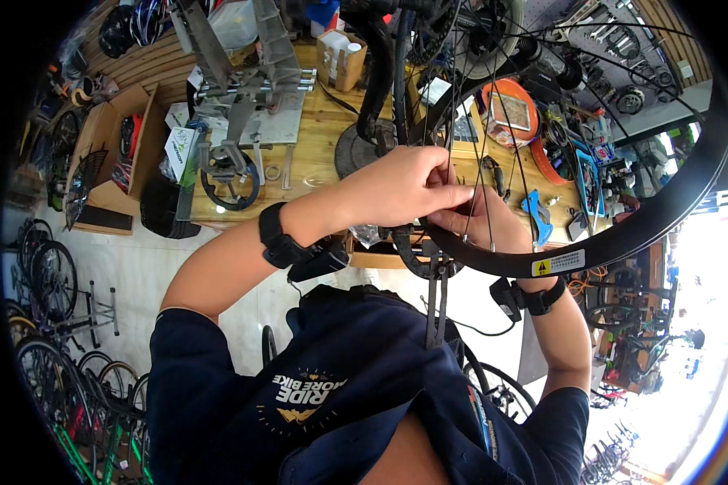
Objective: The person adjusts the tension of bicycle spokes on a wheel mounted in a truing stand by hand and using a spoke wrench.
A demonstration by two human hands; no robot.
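In front of me stands a bicycle wheel with a deep black rim, thin dark spokes and a hub with a disc up at the top. My left hand reaches in at the rim's inner left side, fingers curled and thumb pointing right. My right hand meets it from behind the spokes, its thumb and fingers pinched together close to the left thumb. Whatever lies between the fingertips is hidden. Just left of the hands rises a black bicycle frame part. Beneath them is a metal bracket.
Behind is a wooden workbench with a black ring-shaped tool, a blue tool, an orange round tray and a small carton. At left stands a large open cardboard box. Bicycles line the left floor.
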